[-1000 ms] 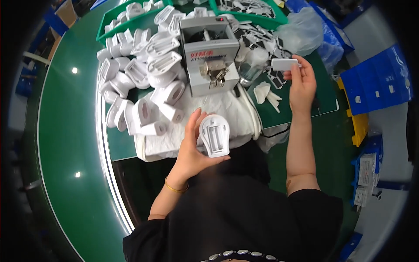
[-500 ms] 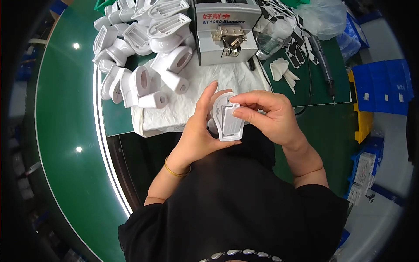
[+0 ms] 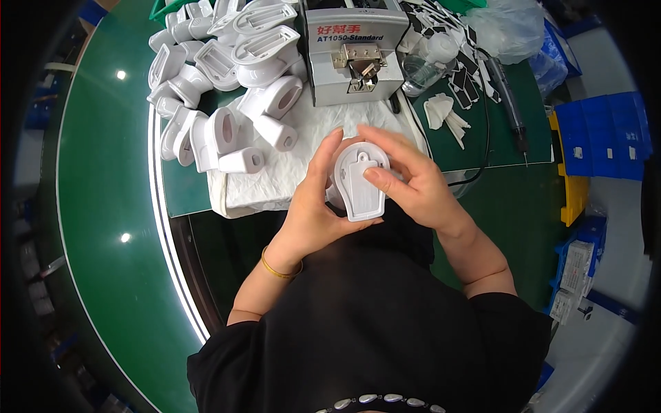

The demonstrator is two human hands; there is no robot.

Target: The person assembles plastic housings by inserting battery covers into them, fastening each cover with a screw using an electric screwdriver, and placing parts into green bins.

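I see white casings piled left of the grip. I have the left hand clasping a white housing; its flat cover lies in the recess, under the right hand's thumb, fingers spread. Farther right: a dark screwdriver.

Your housing is smooth white plastic, lightly glossy; the cover in it looks more matt tbh. Your piled housings are properly shiny plastic, and that white cloth is wrinkly, matt fabric. The clamp is bare shiny metal; the grey machine casing might be painted metal, hard to tell from here. Your bracelet is polished gold-toned metal.
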